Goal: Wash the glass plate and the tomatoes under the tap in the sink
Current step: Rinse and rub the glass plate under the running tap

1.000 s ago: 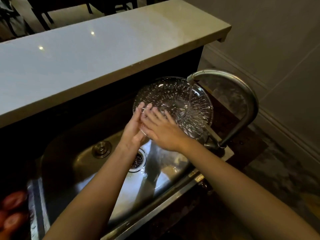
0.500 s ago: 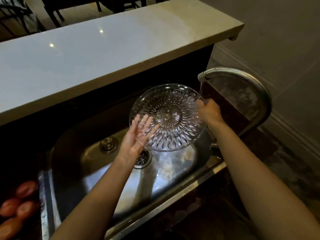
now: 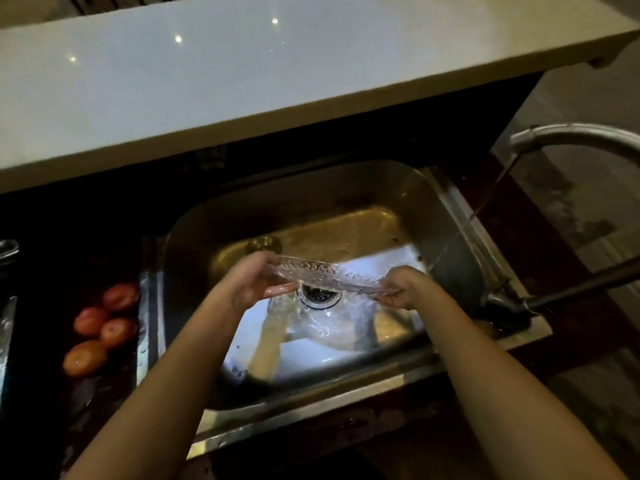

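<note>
The cut-glass plate [image 3: 329, 276] is held nearly flat, seen edge-on, above the drain [image 3: 319, 294] of the steel sink [image 3: 446, 206]. My left hand [image 3: 256, 282] grips its left rim and my right hand [image 3: 401, 287] grips its right rim. The tap [image 3: 571, 135] arches in from the right and a thin stream of water [image 3: 485, 206] runs from its spout down to the sink's right side, apart from the plate. Several red tomatoes [image 3: 100, 327] lie on the dark counter left of the sink.
A pale stone ledge [image 3: 277, 74] overhangs the back of the sink. The tap's dark lever [image 3: 581, 285] sticks out to the right near the sink's front right corner. A metal object [image 3: 7, 251] sits at the far left edge.
The plate has been tilted from upright and facing me to nearly flat, and lowered to the left, out of the water stream. My left hand now grips its rim. The camera has turned left.
</note>
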Demonstrator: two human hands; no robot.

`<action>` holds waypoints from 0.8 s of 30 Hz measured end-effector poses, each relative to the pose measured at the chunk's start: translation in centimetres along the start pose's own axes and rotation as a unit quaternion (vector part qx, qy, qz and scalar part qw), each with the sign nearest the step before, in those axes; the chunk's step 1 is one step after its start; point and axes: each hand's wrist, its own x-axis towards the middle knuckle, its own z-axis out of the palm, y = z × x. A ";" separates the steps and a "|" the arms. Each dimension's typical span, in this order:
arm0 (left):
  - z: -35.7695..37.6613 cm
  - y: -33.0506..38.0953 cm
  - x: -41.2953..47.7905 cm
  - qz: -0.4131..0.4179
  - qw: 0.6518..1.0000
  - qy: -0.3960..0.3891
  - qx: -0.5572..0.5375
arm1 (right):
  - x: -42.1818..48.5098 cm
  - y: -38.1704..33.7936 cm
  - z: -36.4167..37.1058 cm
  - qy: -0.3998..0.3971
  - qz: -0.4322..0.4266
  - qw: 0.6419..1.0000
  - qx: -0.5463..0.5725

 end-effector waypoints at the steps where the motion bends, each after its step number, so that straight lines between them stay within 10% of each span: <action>1: -0.9 0.3 -0.3 0.004 1.000 0.011 0.002 | 0.1 0.2 0.9 -0.020 0.011 1.000 -0.001; 9: -7.7 0.9 -1.4 0.025 0.988 0.108 0.104 | 2.4 1.5 8.9 -0.114 0.029 0.992 -0.041; 17: -10.0 -6.9 3.4 0.029 0.940 0.278 0.198 | 8.0 0.8 14.2 0.017 -0.098 0.987 -0.127; 24: -10.3 -10.3 6.1 0.018 0.881 0.277 0.384 | 10.8 0.9 13.9 0.163 -0.239 0.892 -0.348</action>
